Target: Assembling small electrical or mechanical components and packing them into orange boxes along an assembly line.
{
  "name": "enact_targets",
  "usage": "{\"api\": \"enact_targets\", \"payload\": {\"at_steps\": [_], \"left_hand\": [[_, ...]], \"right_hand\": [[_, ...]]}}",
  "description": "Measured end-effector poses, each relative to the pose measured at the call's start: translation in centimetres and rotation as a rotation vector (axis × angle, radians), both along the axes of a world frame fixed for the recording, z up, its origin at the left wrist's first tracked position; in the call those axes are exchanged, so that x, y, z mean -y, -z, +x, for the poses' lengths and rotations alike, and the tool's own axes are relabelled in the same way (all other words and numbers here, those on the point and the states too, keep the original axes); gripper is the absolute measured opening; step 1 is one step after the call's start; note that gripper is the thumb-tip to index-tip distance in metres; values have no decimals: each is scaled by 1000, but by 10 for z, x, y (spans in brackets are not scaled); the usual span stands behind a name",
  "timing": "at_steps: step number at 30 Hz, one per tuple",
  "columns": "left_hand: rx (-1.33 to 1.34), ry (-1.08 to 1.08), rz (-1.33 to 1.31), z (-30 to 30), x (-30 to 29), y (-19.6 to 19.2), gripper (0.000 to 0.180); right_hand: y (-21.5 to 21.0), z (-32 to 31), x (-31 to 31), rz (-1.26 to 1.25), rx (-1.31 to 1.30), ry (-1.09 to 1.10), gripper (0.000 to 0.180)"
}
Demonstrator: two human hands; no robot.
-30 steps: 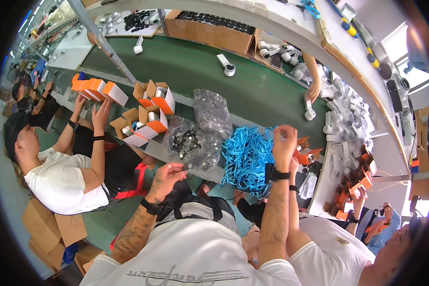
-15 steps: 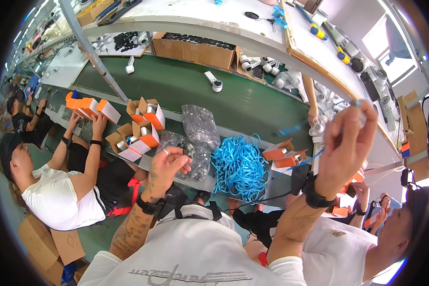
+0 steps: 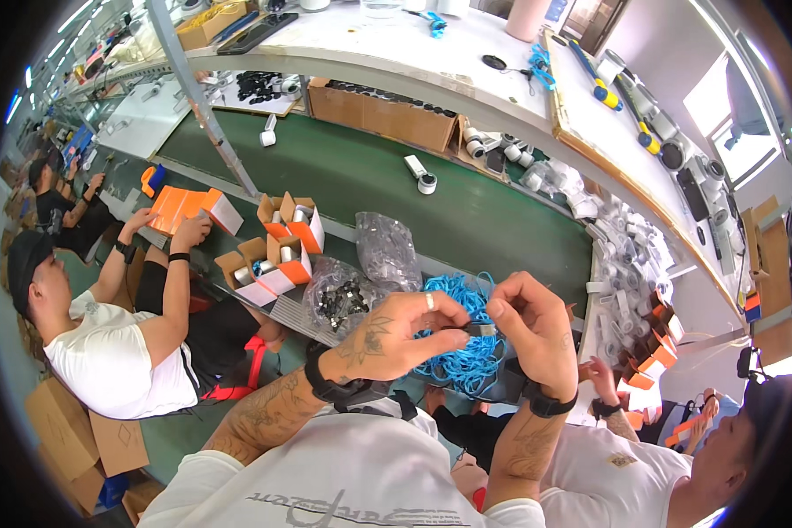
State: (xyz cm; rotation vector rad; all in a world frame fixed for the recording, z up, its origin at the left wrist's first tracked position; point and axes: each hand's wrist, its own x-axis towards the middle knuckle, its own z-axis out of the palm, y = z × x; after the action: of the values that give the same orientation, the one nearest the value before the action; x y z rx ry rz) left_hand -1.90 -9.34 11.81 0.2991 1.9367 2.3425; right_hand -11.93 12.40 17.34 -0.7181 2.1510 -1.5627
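My left hand (image 3: pixel 405 334) is closed in a pinch on a small grey-and-black piece (image 3: pixel 481 330). My right hand (image 3: pixel 536 330) faces it, thumb and fingers pinched on a blue strap that is hard to tell from the tangle behind. Both hands are over a heap of blue straps (image 3: pixel 459 370), which they partly hide. Beside my left hand lies an open clear plastic bag (image 3: pixel 341 301) of small dark and metallic pieces. Another clear bag (image 3: pixel 387 249) lies just beyond it.
Orange-and-white boxes (image 3: pixel 273 280) with white devices stand left of the bags. A green conveyor belt (image 3: pixel 343 167) runs behind, carrying one white device (image 3: pixel 420 175). White devices are heaped (image 3: pixel 629 282) at right. Co-workers sit on both sides; the left one handles orange boxes (image 3: pixel 189 209).
My right hand has come down from the upper right to meet my left. My left hand has moved right, away from the bag. The whole view has shifted slightly.
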Motion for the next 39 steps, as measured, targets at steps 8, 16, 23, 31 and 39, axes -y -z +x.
{"api": "enact_targets", "payload": {"at_steps": [8,16,23,31,39], "left_hand": [[259,-72,214,14,3,48,21],[243,-330,226,20,6,59,20],[300,-407,20,28,9,68,27],[109,-378,-9,36,10,77,25],[231,-327,456,38,8,86,27]], "right_hand": [[52,7,-7,-375,110,-103,23],[84,32,16,-961,418,99,21],[86,59,47,-85,-344,125,23],[105,75,58,47,-448,271,15],[127,79,34,-78,-137,214,17]]}}
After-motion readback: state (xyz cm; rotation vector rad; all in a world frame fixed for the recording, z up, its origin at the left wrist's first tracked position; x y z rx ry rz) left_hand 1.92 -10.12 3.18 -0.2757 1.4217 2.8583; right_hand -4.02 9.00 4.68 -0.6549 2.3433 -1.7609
